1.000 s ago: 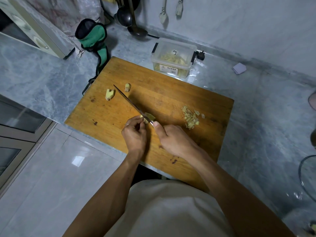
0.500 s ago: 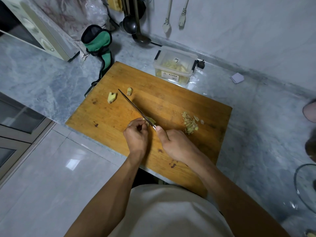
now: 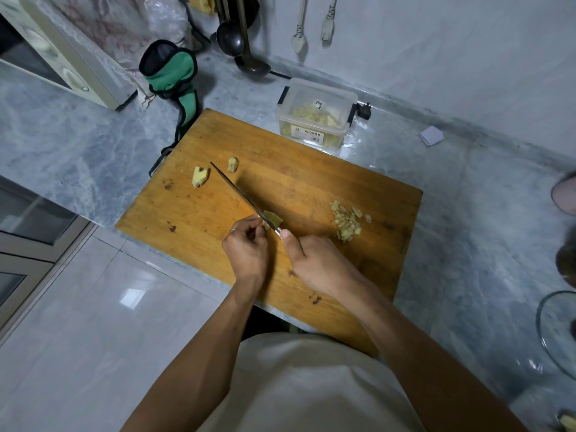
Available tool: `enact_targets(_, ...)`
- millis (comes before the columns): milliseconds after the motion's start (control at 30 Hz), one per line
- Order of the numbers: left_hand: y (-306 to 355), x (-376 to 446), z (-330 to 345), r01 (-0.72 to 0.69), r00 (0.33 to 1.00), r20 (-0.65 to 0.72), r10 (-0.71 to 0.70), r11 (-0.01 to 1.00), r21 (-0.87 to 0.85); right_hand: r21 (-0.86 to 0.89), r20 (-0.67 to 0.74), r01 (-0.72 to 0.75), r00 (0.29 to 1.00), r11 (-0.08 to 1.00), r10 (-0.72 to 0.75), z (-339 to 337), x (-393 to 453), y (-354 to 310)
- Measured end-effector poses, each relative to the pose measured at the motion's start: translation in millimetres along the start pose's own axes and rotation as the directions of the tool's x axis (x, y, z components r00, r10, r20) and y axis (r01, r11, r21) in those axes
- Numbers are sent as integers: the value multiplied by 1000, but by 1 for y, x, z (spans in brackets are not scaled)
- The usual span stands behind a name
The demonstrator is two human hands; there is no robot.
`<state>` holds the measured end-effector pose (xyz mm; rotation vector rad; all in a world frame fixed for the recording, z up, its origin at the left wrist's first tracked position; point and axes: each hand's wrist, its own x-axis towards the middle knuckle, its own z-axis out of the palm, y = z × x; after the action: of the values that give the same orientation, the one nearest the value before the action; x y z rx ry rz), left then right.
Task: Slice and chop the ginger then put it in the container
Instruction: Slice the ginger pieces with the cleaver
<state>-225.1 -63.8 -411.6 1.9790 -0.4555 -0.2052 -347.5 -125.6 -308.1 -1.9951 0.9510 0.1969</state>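
Note:
On the wooden cutting board (image 3: 311,182) my left hand (image 3: 246,251) pinches a small ginger piece (image 3: 273,218) with its fingertips. My right hand (image 3: 318,263) grips the handle of a knife (image 3: 240,194), whose blade lies across that piece and points up-left. A pile of chopped ginger (image 3: 346,220) lies to the right of my hands. Two uncut ginger chunks, one larger (image 3: 199,176) and one smaller (image 3: 233,164), sit at the board's upper left. The clear plastic container (image 3: 316,115) with ginger in it stands just beyond the board's far edge.
A green and black sleeve-like pouch (image 3: 171,76) lies left of the container. A microwave (image 3: 56,54) stands at far left. Ladles (image 3: 240,42) and plugs hang on the wall. A glass lid (image 3: 558,332) lies at the right edge. The board overhangs the counter edge.
The view has shifted slightly. My hands stay in the same place on the board, with the knife still across the ginger piece.

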Motion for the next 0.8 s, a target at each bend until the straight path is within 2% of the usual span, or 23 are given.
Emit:
enact_targets(400, 3, -1, 1, 36, 999, -10, -36, 999, 0, -41, -39, -12, 999, 999, 10, 11, 5, 2)
enact_targets(800, 2, 1, 2, -15, 1000, 4, 15, 1000, 17, 48, -40, -24, 999, 999, 26, 8, 11, 4)
